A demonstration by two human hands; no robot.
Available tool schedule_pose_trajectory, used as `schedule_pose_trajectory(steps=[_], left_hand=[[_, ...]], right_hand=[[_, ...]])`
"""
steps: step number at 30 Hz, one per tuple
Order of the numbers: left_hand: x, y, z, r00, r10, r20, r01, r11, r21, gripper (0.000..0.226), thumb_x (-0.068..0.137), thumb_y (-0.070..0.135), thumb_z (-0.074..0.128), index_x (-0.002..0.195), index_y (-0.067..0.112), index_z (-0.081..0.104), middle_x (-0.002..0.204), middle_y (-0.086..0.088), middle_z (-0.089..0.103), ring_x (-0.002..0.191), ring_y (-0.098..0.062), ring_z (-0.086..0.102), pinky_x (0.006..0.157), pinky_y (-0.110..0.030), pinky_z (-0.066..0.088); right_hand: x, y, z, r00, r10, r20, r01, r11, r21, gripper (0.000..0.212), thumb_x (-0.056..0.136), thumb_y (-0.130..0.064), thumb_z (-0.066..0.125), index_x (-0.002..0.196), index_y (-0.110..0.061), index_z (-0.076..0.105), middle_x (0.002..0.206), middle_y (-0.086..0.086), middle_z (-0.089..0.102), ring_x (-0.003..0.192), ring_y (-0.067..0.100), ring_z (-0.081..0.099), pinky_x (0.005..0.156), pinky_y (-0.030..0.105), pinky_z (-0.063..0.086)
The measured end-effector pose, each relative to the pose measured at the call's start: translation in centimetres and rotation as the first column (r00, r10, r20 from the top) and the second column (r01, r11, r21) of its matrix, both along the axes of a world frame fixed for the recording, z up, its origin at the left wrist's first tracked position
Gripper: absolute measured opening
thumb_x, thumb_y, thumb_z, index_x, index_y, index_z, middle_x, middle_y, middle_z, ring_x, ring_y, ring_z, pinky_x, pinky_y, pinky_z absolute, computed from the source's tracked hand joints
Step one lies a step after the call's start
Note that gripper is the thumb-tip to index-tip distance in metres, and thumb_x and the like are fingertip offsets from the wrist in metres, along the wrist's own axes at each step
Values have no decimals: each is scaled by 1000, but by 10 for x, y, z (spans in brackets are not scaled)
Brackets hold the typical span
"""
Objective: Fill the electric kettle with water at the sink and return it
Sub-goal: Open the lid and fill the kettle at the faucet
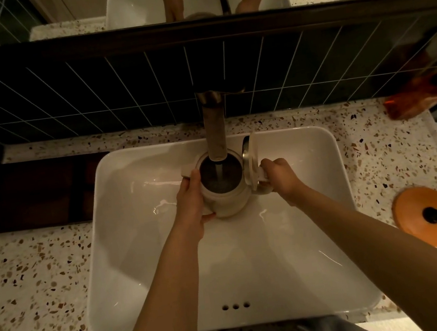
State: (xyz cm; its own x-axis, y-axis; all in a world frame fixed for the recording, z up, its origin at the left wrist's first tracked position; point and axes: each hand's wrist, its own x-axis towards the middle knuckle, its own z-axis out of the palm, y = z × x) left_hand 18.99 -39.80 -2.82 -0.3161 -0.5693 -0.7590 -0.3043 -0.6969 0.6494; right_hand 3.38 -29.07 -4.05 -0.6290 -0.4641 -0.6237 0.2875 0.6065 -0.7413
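1. Terrazzo counter (37,271) carries an orange disc (427,215) (right of the sink (142,233)).
2. Faucet (214,126) overhangs the kettle (225,189), upright in the basin, lid (251,157) open.
3. Left hand (191,200) cups its body; right hand (281,175) grips its handle.

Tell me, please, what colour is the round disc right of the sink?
Orange disc, with a black centre, in the head view.
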Motion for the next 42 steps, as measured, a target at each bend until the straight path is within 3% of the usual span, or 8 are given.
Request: schedule_pose_trajectory(steps=[3, 10, 21, 32, 35, 36, 38, 42], left_hand=[[-1, -2, 1, 1000, 4, 13, -4, 1000, 2, 49, 94, 53, 46, 140, 34, 44, 144, 6, 45, 116, -17, 40, 93, -62, 46], [-2, -4, 2, 1000, 0, 12, 0, 1000, 8, 48, 94, 52, 47, 139, 33, 45, 136, 8, 47, 115, -16, 39, 93, -63, 46], [-1, -4, 6, 1000, -14, 7, 14, 1000, 11, 50, 94, 52, 48, 140, 34, 45, 145, 6, 46, 133, -23, 38, 93, -64, 45], [7, -4, 11, 998, -62, -23, 62, 998, -8, 37, 93, 51, 51, 126, 35, 50, 124, 11, 50, 114, -15, 41, 91, -55, 47], [10, -12, 10, 995, -96, 28, 99, 989, -113, 52, 93, 53, 50, 139, 30, 46, 138, 7, 47, 123, -17, 42, 99, -49, 43], [11, -15, 10, 988, -113, 104, 139, 948, -287, 55, 94, 50, 50, 143, 27, 44, 144, 5, 46, 129, -18, 42, 103, -43, 40], [10, -22, 15, 972, -113, 206, 223, 718, -659, 49, 97, 37, 52, 142, 18, 47, 149, -1, 43, 137, -17, 39, 107, -28, 32], [-4, -44, 33, 928, -261, 266, 348, 354, -868, 41, 99, 23, 48, 138, 11, 51, 148, -7, 46, 139, -18, 36, 115, -34, 28]], right_hand=[[-3, -1, -3, 999, 31, -18, -31, 999, 22, 32, 89, -19, 42, 57, -11, 42, 57, 6, 45, 58, 20, 45, 63, 32, 40], [-7, -4, -4, 996, 83, -25, -81, 995, 60, 28, 73, -36, 42, 69, -9, 49, 72, 13, 52, 72, 26, 52, 71, 38, 43], [-8, -3, -4, 994, 100, -53, -97, 994, 59, 27, 85, -25, 41, 66, -7, 48, 69, 14, 49, 71, 27, 49, 69, 37, 40], [0, -2, -5, 999, -13, -51, 14, 999, 32, 25, 80, -28, 43, 61, -12, 42, 64, 9, 46, 68, 24, 46, 68, 37, 39], [0, -3, -8, 996, -60, -72, 61, 998, 14, 29, 90, -17, 42, 61, -11, 40, 62, 6, 42, 60, 18, 42, 59, 31, 34], [-1, -4, -10, 995, -69, -75, 70, 997, 11, 30, 91, -16, 42, 62, -11, 40, 62, 5, 43, 59, 18, 41, 57, 29, 33], [-2, -5, -11, 994, -76, -76, 77, 997, 12, 29, 91, -16, 42, 62, -11, 40, 63, 5, 43, 58, 17, 42, 55, 28, 33], [-2, -6, -9, 995, -69, -79, 69, 998, 2, 31, 92, -16, 41, 61, -10, 42, 62, 5, 45, 57, 17, 43, 54, 28, 34]])
